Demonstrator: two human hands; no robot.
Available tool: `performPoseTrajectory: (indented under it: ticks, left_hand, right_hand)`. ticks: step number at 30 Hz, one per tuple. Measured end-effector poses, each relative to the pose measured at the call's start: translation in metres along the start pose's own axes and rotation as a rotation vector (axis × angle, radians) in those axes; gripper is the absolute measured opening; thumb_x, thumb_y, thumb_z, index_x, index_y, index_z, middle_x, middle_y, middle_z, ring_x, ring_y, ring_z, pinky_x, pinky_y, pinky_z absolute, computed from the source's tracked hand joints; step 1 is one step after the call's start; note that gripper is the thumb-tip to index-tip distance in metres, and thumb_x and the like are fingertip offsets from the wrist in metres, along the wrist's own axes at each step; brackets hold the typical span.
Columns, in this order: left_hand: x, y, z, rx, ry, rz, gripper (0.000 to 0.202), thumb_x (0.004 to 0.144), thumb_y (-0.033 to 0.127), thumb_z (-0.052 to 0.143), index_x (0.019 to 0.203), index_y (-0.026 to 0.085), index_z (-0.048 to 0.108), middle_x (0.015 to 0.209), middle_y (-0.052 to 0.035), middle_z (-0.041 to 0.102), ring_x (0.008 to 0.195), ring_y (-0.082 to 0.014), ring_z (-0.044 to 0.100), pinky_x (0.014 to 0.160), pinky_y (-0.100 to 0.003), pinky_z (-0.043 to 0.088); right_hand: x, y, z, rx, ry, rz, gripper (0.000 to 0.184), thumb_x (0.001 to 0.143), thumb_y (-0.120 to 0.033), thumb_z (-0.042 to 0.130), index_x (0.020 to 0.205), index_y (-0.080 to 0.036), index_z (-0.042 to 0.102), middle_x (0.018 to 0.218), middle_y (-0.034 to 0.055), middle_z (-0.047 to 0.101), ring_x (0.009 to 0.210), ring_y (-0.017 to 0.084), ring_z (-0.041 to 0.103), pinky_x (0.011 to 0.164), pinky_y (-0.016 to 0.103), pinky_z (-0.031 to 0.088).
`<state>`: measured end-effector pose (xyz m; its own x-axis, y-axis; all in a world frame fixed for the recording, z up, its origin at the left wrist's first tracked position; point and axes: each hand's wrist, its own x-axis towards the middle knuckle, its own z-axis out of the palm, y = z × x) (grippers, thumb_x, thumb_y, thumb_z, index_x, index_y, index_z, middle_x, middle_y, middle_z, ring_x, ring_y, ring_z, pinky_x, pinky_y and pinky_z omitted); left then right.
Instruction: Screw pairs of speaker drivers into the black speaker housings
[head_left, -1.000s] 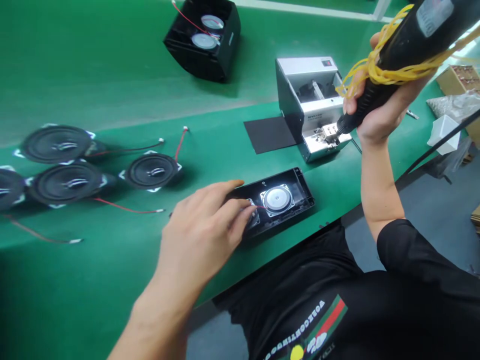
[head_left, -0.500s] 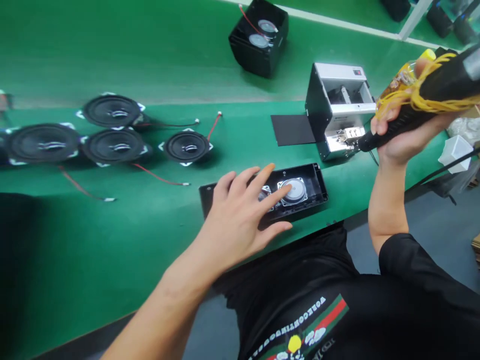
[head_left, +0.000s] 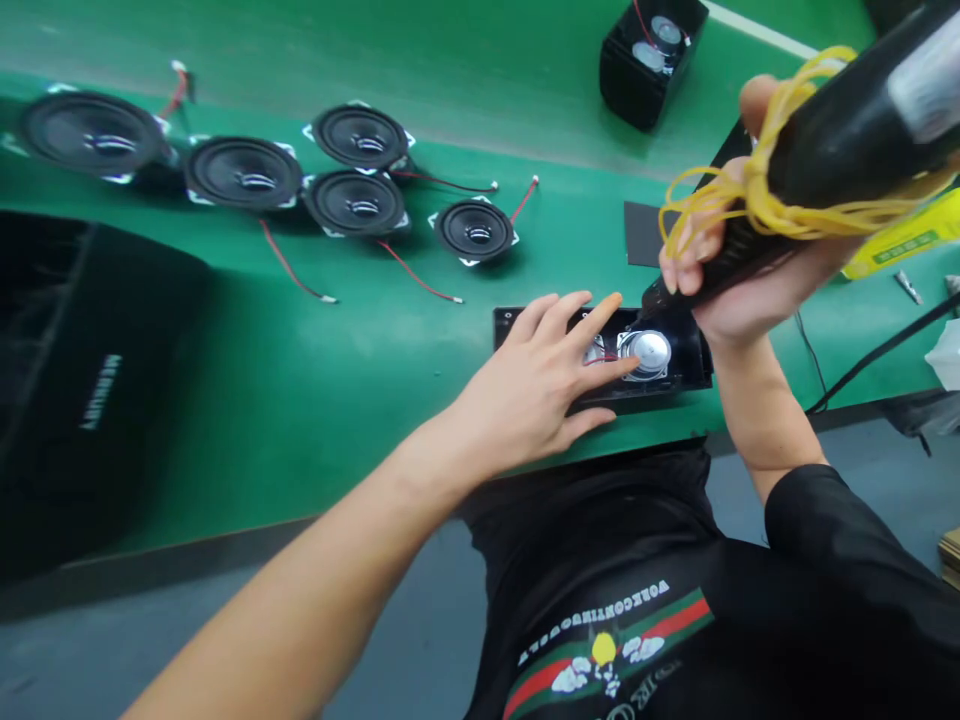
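Observation:
My right hand [head_left: 757, 260] is wrapped round a black electric screwdriver [head_left: 825, 140] with yellow rubber bands tied about its body. Its tip points down at the upper left corner of a round silver-backed speaker [head_left: 649, 352] seated in a black speaker panel [head_left: 686, 375]. Whether the bit touches a screw, I cannot tell. My left hand [head_left: 547, 370] lies spread over the left part of that panel, its index finger reaching to the speaker's edge. A second speaker [head_left: 594, 350] is mostly hidden under those fingers.
Several black speakers with wire leads [head_left: 244, 172] lie to the left on the green bench [head_left: 337, 380]. At the near left stands a large black cabinet [head_left: 105, 400]. A black box with two speakers [head_left: 651, 65] sits at the back. A black cable [head_left: 862, 365] runs along the right.
The screwdriver has moved from beside the silver machine to the speaker in the panel. My left hand keeps its place on the panel. The camera view has swung leftward.

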<state>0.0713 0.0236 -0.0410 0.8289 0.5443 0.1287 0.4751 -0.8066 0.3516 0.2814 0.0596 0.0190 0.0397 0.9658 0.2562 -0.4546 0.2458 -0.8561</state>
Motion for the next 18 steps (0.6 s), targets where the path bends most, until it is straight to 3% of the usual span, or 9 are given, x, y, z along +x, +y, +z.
performPoseTrajectory:
  ticks: [3, 6, 8, 13, 15, 18]
  left_hand:
    - [0.001, 0.002, 0.001, 0.000, 0.013, 0.001, 0.055, 0.103, 0.044, 0.080, 0.157, 0.035, 0.074, 0.189, -0.0182, 0.037, 0.165, -0.0526, 0.043, 0.132, -0.082, 0.036]
    - [0.002, 0.002, 0.002, -0.010, 0.017, 0.000, 0.052, 0.104, 0.040, 0.078, 0.156, 0.035, 0.075, 0.188, -0.0177, 0.037, 0.164, -0.0514, 0.045, 0.132, -0.081, 0.037]
    - [0.003, 0.002, 0.001, -0.014, 0.017, 0.001, 0.054, 0.103, 0.039, 0.079, 0.156, 0.035, 0.074, 0.188, -0.0177, 0.037, 0.164, -0.0505, 0.046, 0.132, -0.081, 0.038]
    - [0.004, 0.003, 0.000, -0.019, 0.026, -0.003, 0.057, 0.101, 0.038, 0.082, 0.157, 0.036, 0.073, 0.188, -0.0173, 0.038, 0.163, -0.0490, 0.047, 0.132, -0.080, 0.039]
    - [0.004, 0.003, 0.000, -0.015, 0.028, -0.001, 0.057, 0.101, 0.039, 0.082, 0.157, 0.036, 0.073, 0.188, -0.0174, 0.039, 0.163, -0.0490, 0.047, 0.132, -0.080, 0.039]
    - [0.004, 0.003, 0.000, -0.008, 0.029, 0.001, 0.058, 0.100, 0.039, 0.083, 0.157, 0.035, 0.073, 0.188, -0.0184, 0.039, 0.163, -0.0498, 0.047, 0.131, -0.080, 0.040]
  right_hand:
    - [0.001, 0.026, 0.010, -0.036, 0.046, -0.049, 0.099, 0.077, -0.113, 0.036, 0.129, -0.034, 0.065, 0.060, -0.0072, 0.041, 0.041, 0.016, 0.044, 0.036, 0.026, 0.033]
    - [0.007, 0.037, 0.003, -0.170, 0.117, 0.044, 0.111, 0.068, -0.119, 0.034, 0.128, -0.032, 0.066, 0.059, -0.0064, 0.041, 0.041, 0.018, 0.044, 0.037, 0.031, 0.034]
    - [0.009, 0.040, -0.004, -0.172, 0.098, 0.046, 0.112, 0.068, -0.119, 0.037, 0.130, -0.031, 0.066, 0.060, -0.0066, 0.046, 0.040, 0.017, 0.042, 0.037, 0.031, 0.035]
    - [0.007, 0.042, -0.010, -0.055, -0.056, -0.187, 0.088, 0.089, -0.105, 0.049, 0.133, -0.031, 0.066, 0.062, -0.0063, 0.054, 0.038, 0.015, 0.040, 0.035, 0.028, 0.036]
    - [0.008, 0.045, -0.012, -0.062, -0.031, -0.255, 0.090, 0.092, -0.105, 0.044, 0.131, -0.028, 0.071, 0.060, -0.0063, 0.051, 0.037, 0.012, 0.033, 0.035, 0.027, 0.033]
    - [0.011, 0.051, -0.018, -0.129, 0.043, -0.243, 0.102, 0.085, -0.112, 0.042, 0.132, -0.027, 0.073, 0.059, -0.0071, 0.046, 0.038, 0.011, 0.029, 0.037, 0.027, 0.031]
